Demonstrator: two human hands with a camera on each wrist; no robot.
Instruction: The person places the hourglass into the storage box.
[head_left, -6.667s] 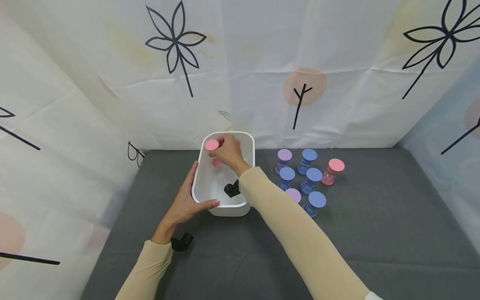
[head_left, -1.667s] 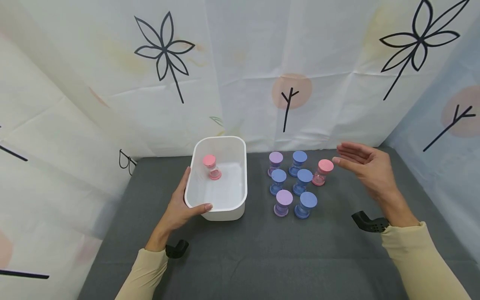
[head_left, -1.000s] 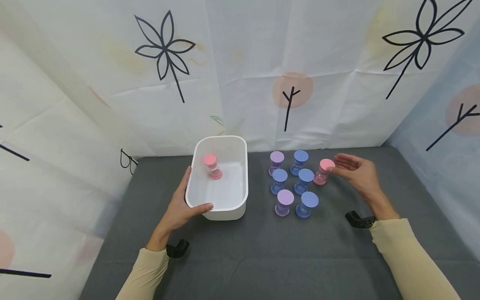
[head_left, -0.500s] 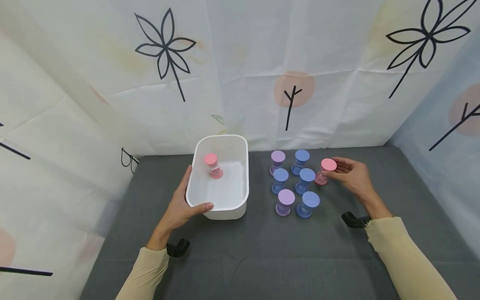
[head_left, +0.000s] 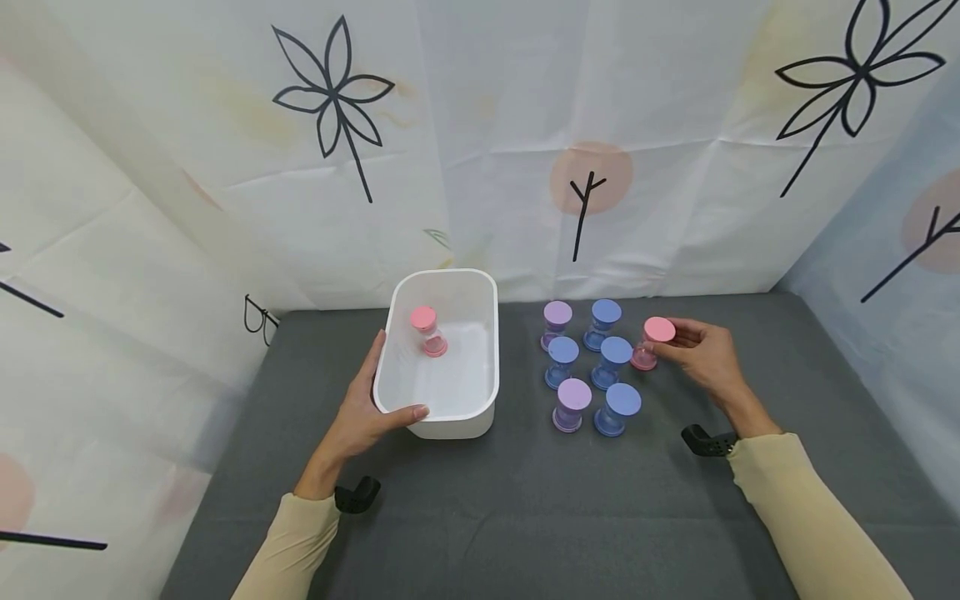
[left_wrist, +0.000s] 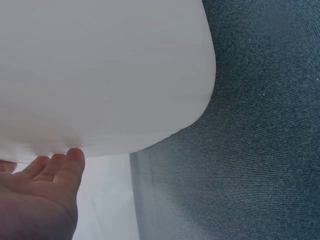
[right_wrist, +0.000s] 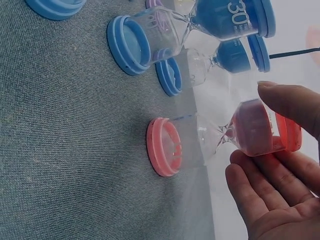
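Observation:
In the head view a white plastic bin [head_left: 457, 427] stands left of centre, with a pink hourglass [head_left: 429, 332] leaning inside. My left hand [head_left: 360, 417] holds its near left corner, thumb along the front rim and fingers against the outer wall [left_wrist: 110, 90]. My right hand [head_left: 703, 354] grips a second pink hourglass [head_left: 658, 330] by its upper part; in the right wrist view the thumb is on one side of the upper bulb [right_wrist: 252, 127] and the fingers on the other. That hourglass is upright, its pink base [right_wrist: 162, 147] at the cloth.
Left of the gripped hourglass stand several blue hourglasses [head_left: 616, 352] and two purple ones, at the back [head_left: 557, 314] and front [head_left: 573, 396]. Dark grey cloth [head_left: 525, 517] covers the table. A white printed curtain [head_left: 487, 167] hangs right behind it.
The right hand has gone from inside the bin, where it held the first pink hourglass, out to the right, then closed in on the second one. The left hand has stayed at the bin.

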